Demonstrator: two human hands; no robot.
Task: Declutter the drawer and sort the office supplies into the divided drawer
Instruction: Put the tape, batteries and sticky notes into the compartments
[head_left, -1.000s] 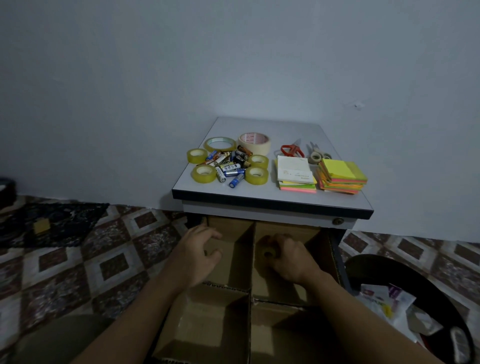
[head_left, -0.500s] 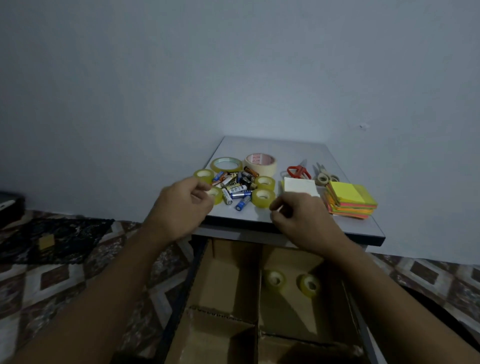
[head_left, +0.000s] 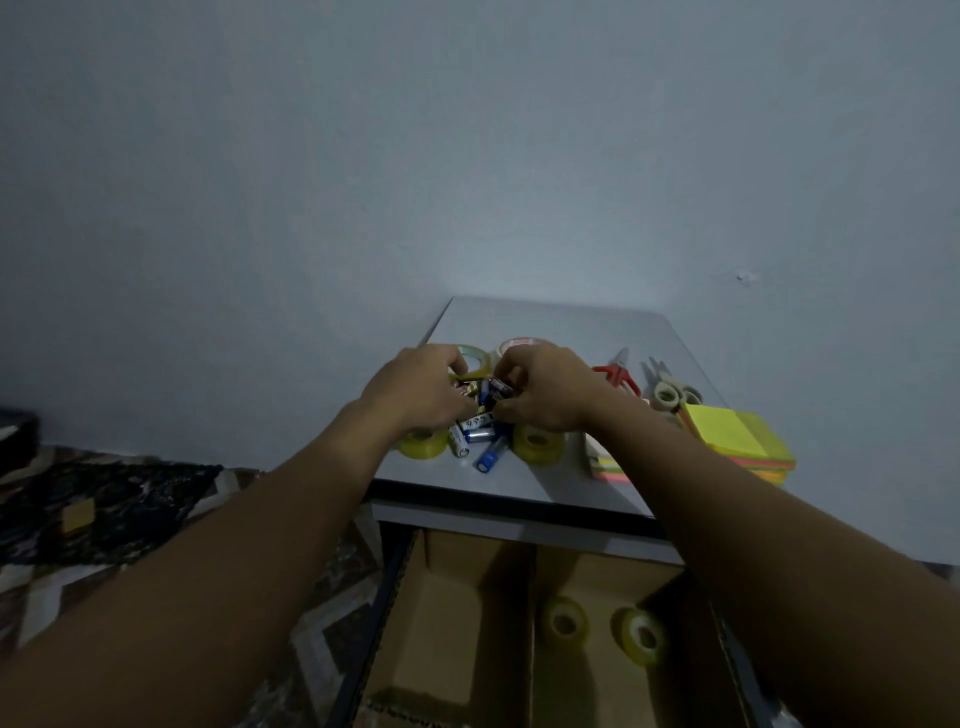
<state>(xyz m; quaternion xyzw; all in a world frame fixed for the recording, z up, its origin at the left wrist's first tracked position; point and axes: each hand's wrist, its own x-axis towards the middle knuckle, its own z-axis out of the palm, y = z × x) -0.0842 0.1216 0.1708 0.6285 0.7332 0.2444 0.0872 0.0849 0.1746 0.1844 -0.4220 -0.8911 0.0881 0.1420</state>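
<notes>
The drawer (head_left: 457, 623) hangs open under the worktop's (head_left: 561, 322) front edge, split by cardboard dividers. Two rolls of tape (head_left: 563, 621) stand on edge in its rear right compartment.

On the worktop:
- **Notes** (head_left: 737, 441): two stacks at the right front corner, one partly under the right forearm.
- **Tape:** four rolls show. Two small yellow ones sit near the front edge, either side of the pile. A larger one and a pale one sit behind the hands.
- **Scissors** (head_left: 615, 376): two pairs toward the right edge, one red-handled and one grey.
- **Batteries** (head_left: 478, 426): a loose pile near the left front corner. About five show (the hands cover the rest, so no full count).

Both hands are over that pile with knuckles up and fingers curled in. The right hand (head_left: 545, 395) pinches one battery between thumb and fingers. The left hand (head_left: 421, 389) has its fingers bent down among the batteries, but I cannot tell whether it grips any.

The forearms cross the worktop's front edge, and the right one hides the drawer's right wall. The worktop is plain grey with a dark rim. It stands against a pale bluish wall (head_left: 467, 156) on a floor (head_left: 47, 597) of patterned tiles, with a dark mat (head_left: 130, 488) off to the left.
</notes>
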